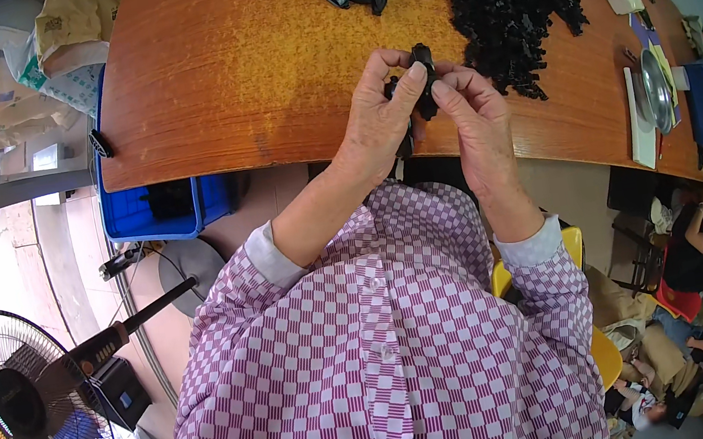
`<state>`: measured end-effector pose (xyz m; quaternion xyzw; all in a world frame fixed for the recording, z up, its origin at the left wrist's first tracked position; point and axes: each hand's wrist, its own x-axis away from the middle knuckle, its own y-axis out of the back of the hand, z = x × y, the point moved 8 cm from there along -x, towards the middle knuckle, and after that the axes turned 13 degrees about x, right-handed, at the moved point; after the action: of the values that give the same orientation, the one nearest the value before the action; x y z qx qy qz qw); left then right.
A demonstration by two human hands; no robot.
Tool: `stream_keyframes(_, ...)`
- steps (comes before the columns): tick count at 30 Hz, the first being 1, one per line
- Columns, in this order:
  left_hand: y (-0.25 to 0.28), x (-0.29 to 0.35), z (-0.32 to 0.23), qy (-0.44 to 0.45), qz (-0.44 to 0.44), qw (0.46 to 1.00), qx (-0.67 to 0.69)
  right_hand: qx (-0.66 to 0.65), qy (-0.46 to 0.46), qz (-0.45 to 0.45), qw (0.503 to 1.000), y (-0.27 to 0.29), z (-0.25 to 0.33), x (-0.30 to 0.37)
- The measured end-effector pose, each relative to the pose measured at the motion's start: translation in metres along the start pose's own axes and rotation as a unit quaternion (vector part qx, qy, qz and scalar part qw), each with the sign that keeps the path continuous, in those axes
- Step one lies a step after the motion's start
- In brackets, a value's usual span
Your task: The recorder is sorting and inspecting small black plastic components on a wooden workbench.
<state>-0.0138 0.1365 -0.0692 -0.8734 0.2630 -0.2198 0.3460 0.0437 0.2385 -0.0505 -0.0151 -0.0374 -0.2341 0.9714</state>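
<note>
Head view: the small black plastic part [424,81] sits pinched between both hands just above the near edge of the table [239,73], so the likeliest slip, as I judge it, is the part popping out of the fingertips. Only thumbs and forefingers appear to clamp it, and if the two hands press or twist unevenly it could spring free, drop past the table edge into the lap or onto the floor beside the blue bin [160,213], which lies down and to the left of the left hand. A second risk is a pinched fingertip, since the pads sit right at the part's sides. A part that gets away forward of the hands would fall among the heap of black parts [511,9], close beyond the right hand, and be hard to tell from the rest.

The left hand [378,120] is raised off the table, wrist bent back, fingers curled nearly closed, thumb tip pressing the part's left side; a further dark piece shows under its fingers, though I cannot tell whether it is joined to the part. The right hand [478,123] stands opposite, palm turned inward, fingers folded and closed on the part's right side. Both forearms rise from checked sleeves [370,344] and meet over the table's edge, the hands touching around the part.
</note>
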Motion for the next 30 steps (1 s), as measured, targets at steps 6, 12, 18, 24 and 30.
stream_keyframes(6,-0.007,0.007,-0.001,-0.033,0.026,0.994,-0.101,-0.024,-0.030,0.005,0.999,0.007,-0.004,-0.004)
stream_keyframes(12,-0.018,0.003,-0.003,-0.080,0.062,0.977,-0.188,-0.020,-0.046,0.003,0.999,0.011,-0.008,-0.009)
stream_keyframes(18,-0.002,-0.008,0.012,-0.037,0.029,0.974,-0.222,-0.010,-0.087,0.018,0.996,0.011,-0.021,-0.013)
stream_keyframes(24,-0.002,-0.014,0.013,-0.098,0.037,0.961,-0.255,0.026,-0.082,0.018,0.996,0.014,-0.027,-0.019)
stream_keyframes(30,0.001,-0.026,0.012,-0.049,0.014,0.965,-0.256,0.020,-0.108,0.016,0.994,0.018,-0.034,-0.028)
